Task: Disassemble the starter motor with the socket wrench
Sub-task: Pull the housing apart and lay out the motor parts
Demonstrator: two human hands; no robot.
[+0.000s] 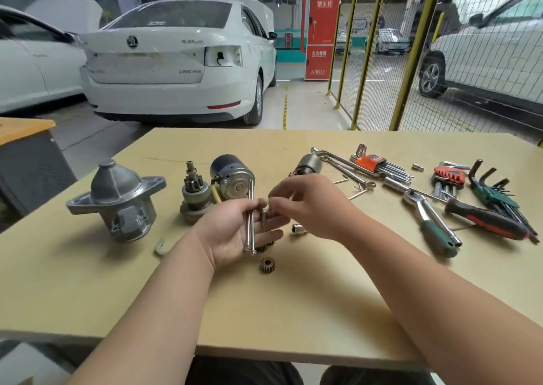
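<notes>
My left hand [238,232] lies palm up over the table's middle, with two long through bolts [250,217] lying across it and a short bolt [264,215] by its fingers. My right hand [305,205] pinches a small part at the left fingertips; what it is I cannot make out. The starter's nose housing [117,199] stands at the left. The drive pinion assembly [195,195] and the motor body [232,176] stand behind my left hand. The solenoid [308,164] lies further right. The socket wrench [429,217] with a green grip lies at the right, untouched.
A loose socket [297,228] and small gears [266,265] lie near my hands. Hex key sets [376,164], a spanner [340,161] and a red-black screwdriver [484,218] crowd the table's right side. A white clip [159,247] lies at front left. Cars and a yellow mesh fence stand behind.
</notes>
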